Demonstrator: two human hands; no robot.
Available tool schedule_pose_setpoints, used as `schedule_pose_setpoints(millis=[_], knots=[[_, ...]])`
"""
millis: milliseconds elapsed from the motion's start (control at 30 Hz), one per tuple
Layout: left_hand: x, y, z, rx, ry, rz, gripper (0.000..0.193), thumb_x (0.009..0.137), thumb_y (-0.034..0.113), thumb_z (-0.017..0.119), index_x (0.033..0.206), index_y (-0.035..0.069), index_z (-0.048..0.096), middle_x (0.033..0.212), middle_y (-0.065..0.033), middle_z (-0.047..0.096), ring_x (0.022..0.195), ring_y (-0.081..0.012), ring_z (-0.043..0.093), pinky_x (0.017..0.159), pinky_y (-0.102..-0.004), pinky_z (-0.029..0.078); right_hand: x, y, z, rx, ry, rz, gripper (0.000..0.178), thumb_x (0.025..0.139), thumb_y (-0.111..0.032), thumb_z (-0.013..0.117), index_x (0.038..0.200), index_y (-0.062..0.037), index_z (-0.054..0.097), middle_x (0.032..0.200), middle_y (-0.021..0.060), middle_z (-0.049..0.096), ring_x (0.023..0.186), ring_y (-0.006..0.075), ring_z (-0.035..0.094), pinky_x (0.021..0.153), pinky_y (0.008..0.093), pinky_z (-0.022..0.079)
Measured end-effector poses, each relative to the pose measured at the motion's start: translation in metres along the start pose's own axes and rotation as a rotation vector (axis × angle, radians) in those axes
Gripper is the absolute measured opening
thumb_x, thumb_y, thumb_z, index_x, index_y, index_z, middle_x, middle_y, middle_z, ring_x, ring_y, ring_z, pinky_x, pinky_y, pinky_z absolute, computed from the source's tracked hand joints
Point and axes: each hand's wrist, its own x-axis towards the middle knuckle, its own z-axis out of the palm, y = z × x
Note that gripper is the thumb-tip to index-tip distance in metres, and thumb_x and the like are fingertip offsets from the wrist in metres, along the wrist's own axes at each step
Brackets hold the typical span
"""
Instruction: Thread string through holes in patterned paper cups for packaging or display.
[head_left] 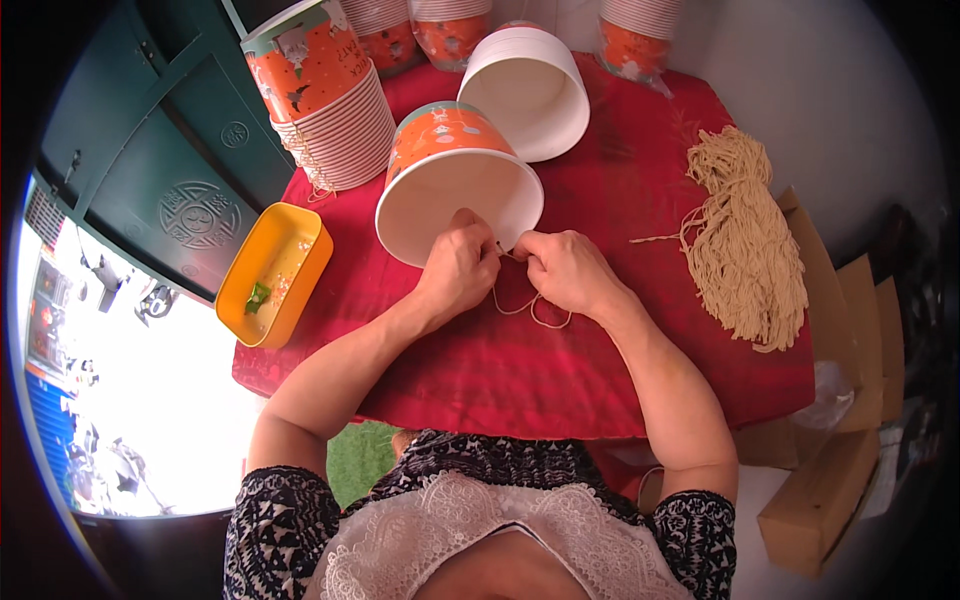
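Note:
An orange-and-green paper bucket (440, 140) lies tipped on the red-covered table, its white mouth facing me. Thin beige string (513, 312) is pinched at the bucket's near rim, with slack loops hanging below onto the cloth. My left hand (462, 265) has its fingers closed on the string, knuckles in front of the bucket's mouth. Close beside it, my right hand (572, 268) also pinches the string, thumb and forefinger together at the rim's right. The fingertips partly hide where string and rim meet. Behind stands a second, white bucket (527, 90), also tipped with its mouth toward me.
A tall nested stack of orange buckets (335, 130) leans at the back left, strings hanging off it. The yellow tray (318, 262) at left holds small scraps. A thick bundle of beige string (745, 250) lies at right. Cardboard boxes (820, 500) stand on the floor, right.

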Motion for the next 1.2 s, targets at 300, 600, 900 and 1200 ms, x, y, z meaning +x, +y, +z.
schedule_pose_setpoints(millis=[300, 600, 900, 1200], knots=[[0.002, -0.003, 0.003, 0.019, 0.054, 0.047, 0.006, 0.074, -0.003, 0.058, 0.070, -0.007, 0.059, 0.092, -0.0214, 0.060, 0.079, -0.0383, 0.061, 0.069, -0.0433, 0.050, 0.001, -0.001, 0.001, -0.032, -0.003, -0.080, 0.018, 0.077, 0.001, 0.052, 0.086, 0.0003, 0.067, 0.077, 0.0215, 0.066, 0.073, 0.0374, 0.066, 0.067, 0.0451, 0.053], [0.005, -0.007, 0.007, -0.001, 0.070, 0.005, 0.007, 0.071, -0.002, 0.059, 0.067, -0.008, 0.058, 0.088, -0.0221, 0.062, 0.077, -0.0385, 0.061, 0.067, -0.0431, 0.050, 0.002, 0.001, 0.002, -0.024, -0.022, -0.112, 0.014, 0.075, 0.002, 0.053, 0.083, 0.0005, 0.065, 0.076, 0.0212, 0.065, 0.072, 0.0380, 0.066, 0.065, 0.0452, 0.052], [0.009, -0.011, 0.002, 0.068, 0.085, -0.043, 0.012, 0.073, 0.002, 0.061, 0.066, -0.006, 0.055, 0.080, -0.0200, 0.060, 0.072, -0.0316, 0.060, 0.063, -0.0403, 0.048, 0.001, -0.004, -0.002, 0.019, 0.011, 0.018, 0.015, 0.080, -0.015, 0.061, 0.079, -0.0002, 0.066, 0.073, 0.0216, 0.065, 0.073, 0.0391, 0.065, 0.066, 0.0477, 0.052], [-0.004, 0.002, 0.000, 0.076, 0.066, 0.093, 0.010, 0.074, 0.003, 0.063, 0.070, -0.005, 0.059, 0.087, -0.0209, 0.062, 0.075, -0.0366, 0.061, 0.066, -0.0426, 0.050, 0.007, -0.010, 0.008, 0.102, 0.254, 0.163, 0.030, 0.088, -0.024, 0.062, 0.077, 0.0032, 0.062, 0.070, 0.0239, 0.063, 0.070, 0.0425, 0.063, 0.061, 0.0504, 0.050]])
